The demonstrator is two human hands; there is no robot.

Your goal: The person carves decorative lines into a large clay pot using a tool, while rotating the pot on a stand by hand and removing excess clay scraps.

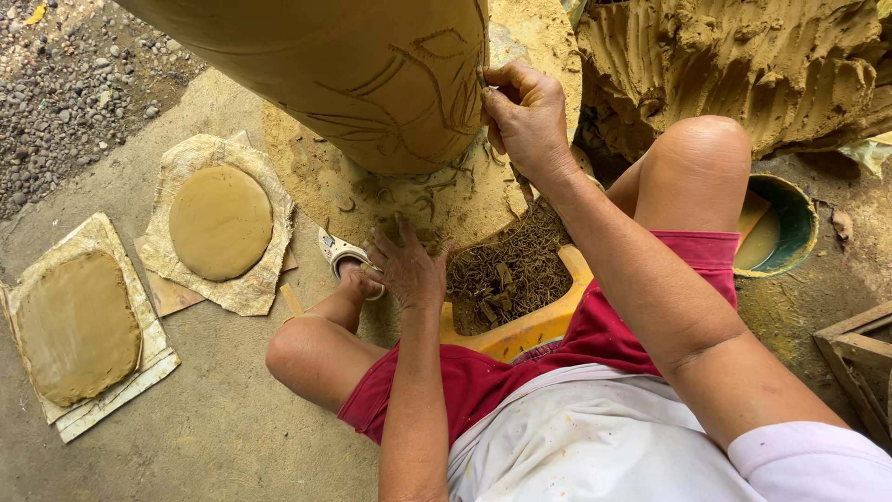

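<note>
Head camera view, looking straight down over a lap in red shorts (595, 344) and a white shirt (595, 446), bare knees spread to either side. Filling the top of the frame, a tall rounded clay vessel (334, 65), smooth ochre and damp-looking, cut with shallow curved line carvings on its lower right side. To its right, a rough mound of raw clay (743, 65), ridged with deep scraped grooves. Beneath the vessel, a round turntable slab (316, 177) crusted with sandy clay and strewn with thin curled shavings. On the concrete floor at left, two flat clay discs: one smooth and round (220, 223) on a crumpled sheet, one more squarish (76, 325) on a stacked board. At far right, a green bowl (790, 223) of murky slip, partly hidden behind the right knee. Between the knees, a yellow plastic tray (520, 325) heaped with dark, stringy clay trimmings. Right hand (525, 116) pressed against the carved side of the vessel, fingers curled closed in a pinch at the incised lines; any tool inside the grip too small to make out. Left hand (409, 265) spread open, palm down, fingertips resting at the near edge of the slab among the shavings, just beside the tray.
</note>
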